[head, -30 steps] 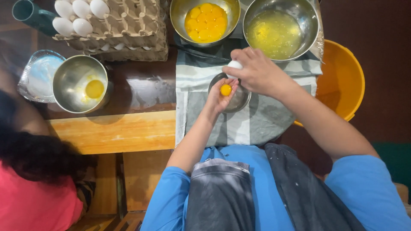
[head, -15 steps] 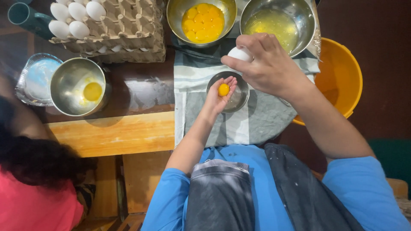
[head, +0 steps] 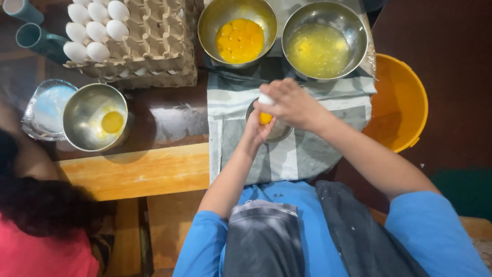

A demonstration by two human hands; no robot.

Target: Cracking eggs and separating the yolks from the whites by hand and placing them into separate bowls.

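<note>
An egg yolk (head: 265, 118) is cradled in the cupped left hand (head: 258, 131) above a small steel bowl (head: 281, 132) so white drains, while an eggshell (head: 266, 99) is pinched closed-fingered by the right hand (head: 293, 104).

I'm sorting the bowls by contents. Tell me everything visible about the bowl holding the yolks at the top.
The yolk bowl is round, shiny metal, likely steel, standing upright at the far edge of the table. It holds a cluster of whole orange-yellow yolks pooled at the bottom. It sits at the top edge of the grey checked cloth, between the egg tray and the bowl of egg whites. No hand touches it.
</note>
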